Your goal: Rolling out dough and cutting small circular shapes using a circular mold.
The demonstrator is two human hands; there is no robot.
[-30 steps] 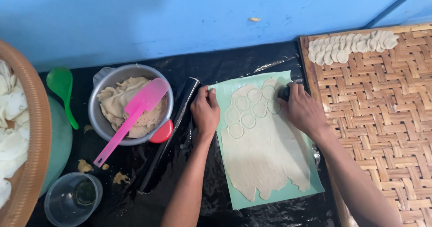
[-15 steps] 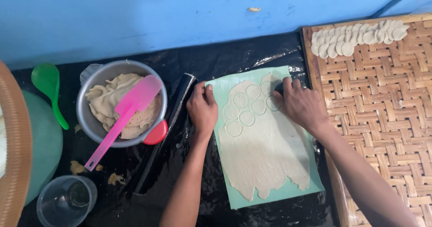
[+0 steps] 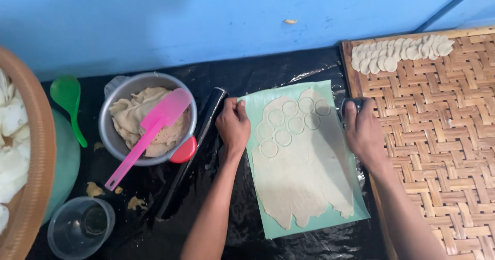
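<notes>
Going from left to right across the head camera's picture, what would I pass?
Brown basket → green spoon → metal bowl of dough → black rolling pin → left hand → rolled dough sheet → right hand → woven bamboo tray.

— Item: dark round object (image 3: 344, 104), mostly covered by the right hand (image 3: 364, 132); kind not discernible.

— Noted. Woven basket (image 3: 31, 157), cut by the left edge. Bamboo tray (image 3: 443, 136), cut at right and bottom. Both forearms leave the frame below.
</notes>
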